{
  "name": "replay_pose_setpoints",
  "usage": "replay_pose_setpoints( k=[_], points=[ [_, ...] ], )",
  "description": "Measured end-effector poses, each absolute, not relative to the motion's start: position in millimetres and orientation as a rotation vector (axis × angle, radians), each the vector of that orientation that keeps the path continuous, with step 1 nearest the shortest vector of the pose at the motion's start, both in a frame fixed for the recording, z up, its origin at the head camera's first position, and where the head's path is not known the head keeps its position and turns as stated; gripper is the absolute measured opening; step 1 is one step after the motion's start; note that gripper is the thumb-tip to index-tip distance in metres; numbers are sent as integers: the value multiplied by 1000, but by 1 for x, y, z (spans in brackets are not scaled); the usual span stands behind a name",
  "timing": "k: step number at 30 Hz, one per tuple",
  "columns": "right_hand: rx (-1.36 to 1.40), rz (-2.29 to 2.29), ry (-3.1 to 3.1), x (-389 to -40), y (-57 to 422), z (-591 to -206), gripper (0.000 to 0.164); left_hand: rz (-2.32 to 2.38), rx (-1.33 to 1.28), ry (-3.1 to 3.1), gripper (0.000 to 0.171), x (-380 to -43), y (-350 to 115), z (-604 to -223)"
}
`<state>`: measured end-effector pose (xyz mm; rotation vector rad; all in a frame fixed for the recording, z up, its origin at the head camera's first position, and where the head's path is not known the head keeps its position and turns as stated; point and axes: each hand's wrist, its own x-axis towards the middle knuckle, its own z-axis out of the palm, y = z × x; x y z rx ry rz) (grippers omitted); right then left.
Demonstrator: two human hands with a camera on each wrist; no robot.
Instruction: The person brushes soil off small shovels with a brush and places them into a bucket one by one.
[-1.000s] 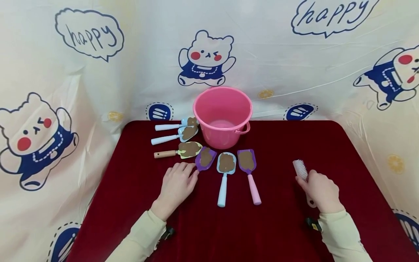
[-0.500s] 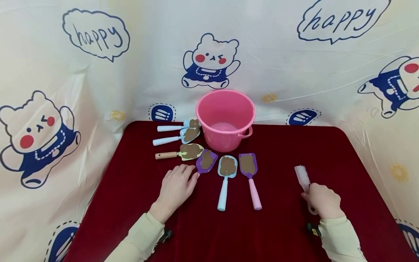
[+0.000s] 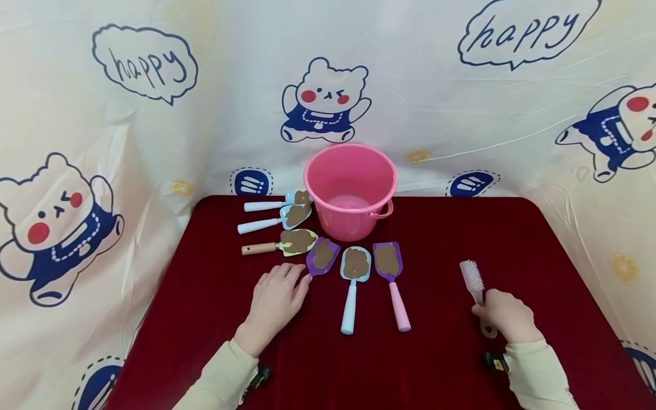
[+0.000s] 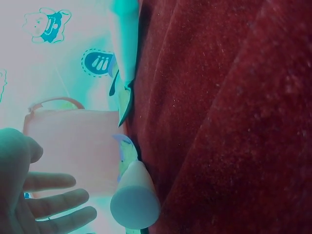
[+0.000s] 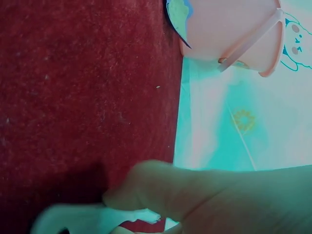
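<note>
**Right hand holds the white brush; left fingers loose over a purple scoop**

The right hand (image 3: 507, 316) is closed around the handle of the white brush (image 3: 472, 278), at the pink bucket's 4 o'clock. The left hand (image 3: 277, 296) grasps nothing: its fingers are slack and spread above the handle (image 4: 135, 207) that seems to be the purple scoop's (image 3: 316, 271); whether any fingertip touches it cannot be told.

Largest is the red-covered table (image 3: 435, 353). At its 12 o'clock stands the pink bucket (image 3: 342, 223), upright, its bail (image 3: 383, 214) dropped to 4 o'clock — which leaves the mouth unblocked.

Six scoops fan around it, blades inward and visible handles outward, likely so each can be taken without reaching over another. Two light-blue scoops (image 3: 258, 226) lie around 9 o'clock, the wooden-handled scoop (image 3: 261, 249) at 8, the purple one at 7, a third light-blue scoop (image 3: 349, 302) at 6, and the pink-handled scoop (image 3: 398, 302) at 5. Each blade bears a brown patch — load or coating, unclear.

The brush, slimmest, points its bristles toward 11 o'clock; being held low presumably keeps them clear of the fingers.
</note>
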<state>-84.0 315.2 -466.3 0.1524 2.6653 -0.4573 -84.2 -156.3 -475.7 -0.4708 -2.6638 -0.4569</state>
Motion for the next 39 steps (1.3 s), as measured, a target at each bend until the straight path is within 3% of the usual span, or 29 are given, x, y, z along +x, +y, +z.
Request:
replay_pose_setpoints(
  k=[6, 20, 30, 39],
  points=[
    [149, -468, 2601, -85, 317, -468, 30, -451, -461, -2664, 29, -83, -158, -476],
    [-8, -660, 2611, -80, 308, -469, 14, -465, -449, -2639, 33, -86, -161, -473],
    [-88, -773, 2638, -85, 299, -454, 17, -485, -427, -2630, 30, -85, -164, -474],
    [-112, -657, 2817, -96, 286, -427, 43, -494, -435, -2654, 31, -87, -161, -473]
  ],
)
